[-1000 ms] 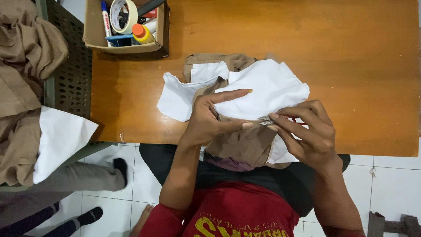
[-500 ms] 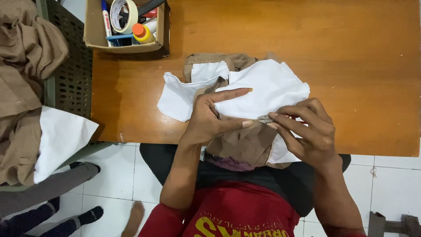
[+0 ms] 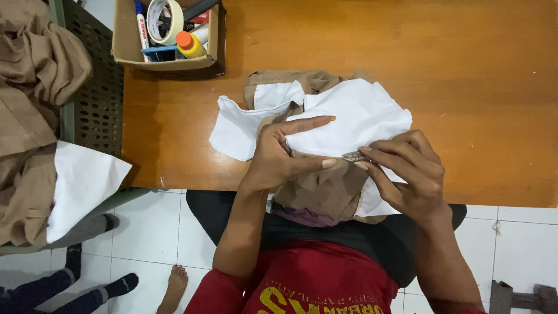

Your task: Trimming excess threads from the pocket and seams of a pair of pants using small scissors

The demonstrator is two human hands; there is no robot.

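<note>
left hand (image 3: 279, 157) presses the tan cloth garment piece (image 3: 325, 189) w/ white fabric lining (image 3: 354, 113) at orange wooden table (image 3: 453, 70) edge; right hand (image 3: 407, 174) pinches small metal tool (image 3: 356, 156) at seam. work looks mid-way, lining not yet freed.

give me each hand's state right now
left hand: open, fingers pressing the cloth flat
right hand: closed, pinching a small metal tool at the cloth

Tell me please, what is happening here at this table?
A person sits at a wooden table and works on a tan garment with white fabric lying on it. The left hand presses the cloth flat, while the right hand pinches a small metal tool at the seam. A cardboard box with tape and markers stands at the table's far corner. More tan cloth is piled at the left.
</note>
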